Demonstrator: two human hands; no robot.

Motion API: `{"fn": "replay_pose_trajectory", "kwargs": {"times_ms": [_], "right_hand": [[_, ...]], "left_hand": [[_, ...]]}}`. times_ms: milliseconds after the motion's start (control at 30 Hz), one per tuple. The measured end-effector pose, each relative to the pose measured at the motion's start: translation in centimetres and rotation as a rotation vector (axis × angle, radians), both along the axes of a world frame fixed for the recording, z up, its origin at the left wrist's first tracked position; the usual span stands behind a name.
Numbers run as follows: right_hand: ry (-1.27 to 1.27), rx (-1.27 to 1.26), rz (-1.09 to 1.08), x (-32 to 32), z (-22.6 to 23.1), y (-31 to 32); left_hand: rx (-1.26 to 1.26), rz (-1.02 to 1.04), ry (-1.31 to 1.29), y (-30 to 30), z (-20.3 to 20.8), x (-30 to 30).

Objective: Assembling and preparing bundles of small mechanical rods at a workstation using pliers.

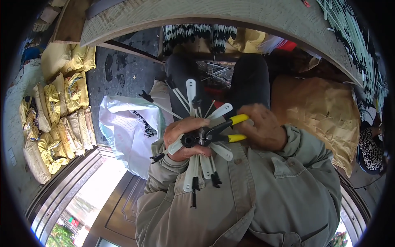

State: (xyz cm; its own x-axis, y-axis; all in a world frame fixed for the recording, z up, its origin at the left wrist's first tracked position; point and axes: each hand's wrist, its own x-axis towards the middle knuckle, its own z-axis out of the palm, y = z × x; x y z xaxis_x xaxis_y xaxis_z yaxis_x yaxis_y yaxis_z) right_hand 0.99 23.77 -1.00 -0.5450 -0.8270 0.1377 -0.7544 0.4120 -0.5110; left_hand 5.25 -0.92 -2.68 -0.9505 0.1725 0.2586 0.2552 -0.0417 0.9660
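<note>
Above my lap, my left hand (179, 138) is closed around the middle of an umbrella-like frame. Its white flat slats (191, 92) and thin rods spread outward, several with black forked ends (216, 180). At its centre sits a round black hub (188, 140). A pair of pliers with yellow grips (236, 138) points leftward, its jaws at the wire or metal beside the hub. My right hand (265, 127), slightly blurred, is curled at the ends of the pliers' handles, which stand apart. Some of its fingers are hidden.
A worktop (230, 13) curves across the far side, with many white rods with black ends (354, 49) at its right. A white sack (123, 127) stands left of my knees. Yellow-brown packages (57, 123) are stacked farther left; a large brown wrapper (317, 115) lies right.
</note>
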Motion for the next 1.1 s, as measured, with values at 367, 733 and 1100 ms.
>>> {"fn": "replay_pose_trajectory", "kwargs": {"times_ms": [367, 733, 1100], "right_hand": [[0.143, 0.015, 0.026, -2.3, 1.6, -1.0], [0.090, -0.082, 0.006, -2.3, -2.5, -1.5], [0.126, 0.157, 0.226, -5.6, 2.3, 0.3]], "left_hand": [[0.029, 0.150, -0.048, 1.3, 0.1, 0.9], [-0.083, 0.190, -0.049, 1.7, 0.0, 1.1], [-0.125, 0.175, -0.024, 2.0, 0.7, 0.5]]}}
